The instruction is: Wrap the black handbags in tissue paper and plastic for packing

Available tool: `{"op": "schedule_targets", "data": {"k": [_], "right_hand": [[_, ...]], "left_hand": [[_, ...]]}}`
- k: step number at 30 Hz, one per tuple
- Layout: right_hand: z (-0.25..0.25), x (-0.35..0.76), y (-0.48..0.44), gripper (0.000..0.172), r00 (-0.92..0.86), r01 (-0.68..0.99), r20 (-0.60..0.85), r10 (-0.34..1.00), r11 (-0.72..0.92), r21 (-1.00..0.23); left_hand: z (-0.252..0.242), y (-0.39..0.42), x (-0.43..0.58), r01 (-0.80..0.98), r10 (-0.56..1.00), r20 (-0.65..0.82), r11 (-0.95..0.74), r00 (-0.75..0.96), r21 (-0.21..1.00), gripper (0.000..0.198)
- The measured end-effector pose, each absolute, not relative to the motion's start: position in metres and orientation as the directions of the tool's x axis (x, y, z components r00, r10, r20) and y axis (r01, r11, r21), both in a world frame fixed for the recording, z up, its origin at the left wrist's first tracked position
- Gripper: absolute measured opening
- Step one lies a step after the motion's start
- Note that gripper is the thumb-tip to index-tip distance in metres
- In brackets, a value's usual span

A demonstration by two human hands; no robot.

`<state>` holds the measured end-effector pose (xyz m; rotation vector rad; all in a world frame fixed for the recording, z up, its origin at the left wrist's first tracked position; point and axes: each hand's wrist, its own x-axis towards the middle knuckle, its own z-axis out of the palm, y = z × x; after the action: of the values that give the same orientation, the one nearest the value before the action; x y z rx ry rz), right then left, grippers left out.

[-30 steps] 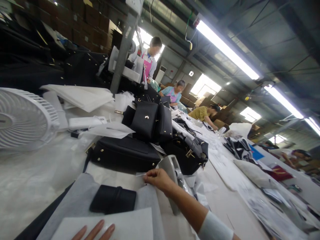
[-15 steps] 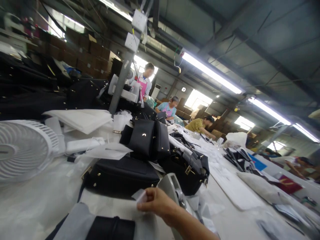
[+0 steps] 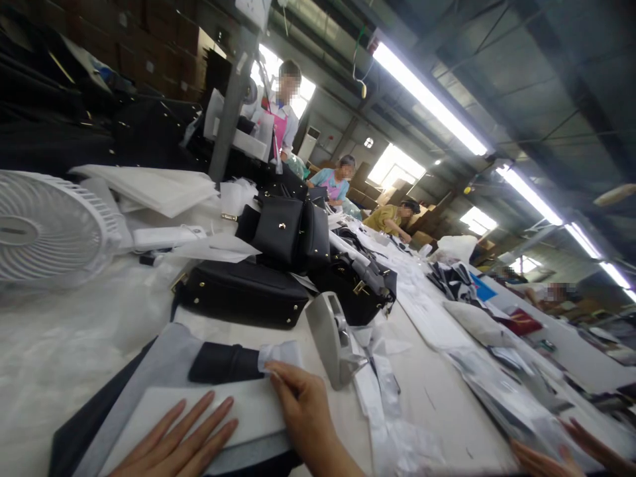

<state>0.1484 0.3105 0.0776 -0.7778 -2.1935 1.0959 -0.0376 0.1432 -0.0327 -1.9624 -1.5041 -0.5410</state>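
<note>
My left hand (image 3: pixel 181 437) lies flat with its fingers spread on a folded white sheet (image 3: pixel 248 407) at the near table edge. My right hand (image 3: pixel 298 404) rests on the sheet's right side, its fingertips pinching the edge of the white wrapping (image 3: pixel 281 351) that covers the right end of a small black wallet (image 3: pixel 223 363). The wallet lies on a grey sheet (image 3: pixel 171 351), half covered by the white one. A grey tape dispenser (image 3: pixel 332 338) stands just right of my right hand.
Black handbags (image 3: pixel 243 291) (image 3: pixel 283 228) are piled behind the wallet. A white fan (image 3: pixel 44 228) stands at the left. Several people work along the long table at the back. Another person's hands (image 3: pixel 571 450) show at the lower right. Paper scraps (image 3: pixel 392 404) litter the table.
My right hand came down from the far edge of the sheet and folded the white wrapping over the wallet. My left hand slid further onto the white sheet. The camera tilted down.
</note>
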Motion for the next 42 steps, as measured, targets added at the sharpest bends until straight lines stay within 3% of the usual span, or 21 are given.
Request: {"op": "schedule_targets", "data": {"k": [3,5,8,12,14,18,22,25,27,30,34,38,42], "right_hand": [[0.048,0.159,0.301,0.028,-0.665,0.160,0.430,0.611,0.679,-0.716],[0.035,0.164,0.299,0.033,-0.679,0.141,0.499,0.539,0.763,-0.631],[0.028,0.168,0.297,0.038,-0.693,0.157,0.519,0.500,0.807,-0.569],[0.027,0.168,0.296,0.039,-0.694,0.150,0.543,0.473,0.833,-0.533],[0.027,0.168,0.296,0.039,-0.688,0.134,0.555,0.468,0.833,-0.536],[0.024,0.169,0.295,0.040,-0.640,0.094,0.572,0.513,0.791,-0.604],[0.025,0.171,0.294,0.029,-0.489,0.087,0.467,0.737,0.574,-0.814],[0.029,0.172,0.295,0.027,-0.371,0.086,0.301,0.879,0.355,-0.931],[0.032,0.176,0.297,0.027,-0.379,0.091,0.269,0.885,0.325,-0.941],[0.038,0.184,0.300,0.024,-0.509,0.095,0.419,0.752,0.533,-0.841],[0.048,0.192,0.299,0.034,-0.638,0.097,0.621,0.455,0.848,-0.521],[0.049,0.191,0.293,0.032,-0.700,0.087,0.662,0.266,0.953,-0.291],[0.039,0.194,0.284,0.031,-0.704,0.142,0.662,0.257,0.964,-0.224]], "left_hand": [[-0.025,0.143,-0.041,0.944,0.701,0.633,-0.228,0.329,-0.237,0.066],[-0.014,0.139,-0.041,0.947,0.717,0.620,-0.262,0.319,-0.184,0.069],[0.009,0.136,-0.035,0.958,0.758,0.598,-0.278,0.260,-0.065,0.055],[0.030,0.155,-0.016,0.969,0.806,0.548,-0.245,0.223,-0.034,0.023],[0.034,0.172,-0.007,0.966,0.857,0.475,-0.253,0.200,0.050,0.022],[0.035,0.194,-0.007,0.915,0.863,0.428,-0.368,0.270,0.165,0.026],[0.031,0.193,-0.021,0.898,0.871,0.441,-0.355,0.217,0.261,0.011],[0.023,0.190,-0.026,0.903,0.882,0.454,-0.294,0.129,0.314,0.025],[0.018,0.190,-0.025,0.905,0.881,0.463,-0.271,0.096,0.328,0.041],[0.015,0.195,-0.023,0.912,0.875,0.470,-0.277,0.111,0.301,0.060],[0.016,0.200,-0.021,0.918,0.850,0.487,-0.338,0.202,0.208,0.063],[0.015,0.199,-0.021,0.908,0.851,0.467,-0.367,0.239,0.203,0.062],[0.013,0.197,-0.023,0.911,0.851,0.437,-0.386,0.290,0.147,0.059]]}}
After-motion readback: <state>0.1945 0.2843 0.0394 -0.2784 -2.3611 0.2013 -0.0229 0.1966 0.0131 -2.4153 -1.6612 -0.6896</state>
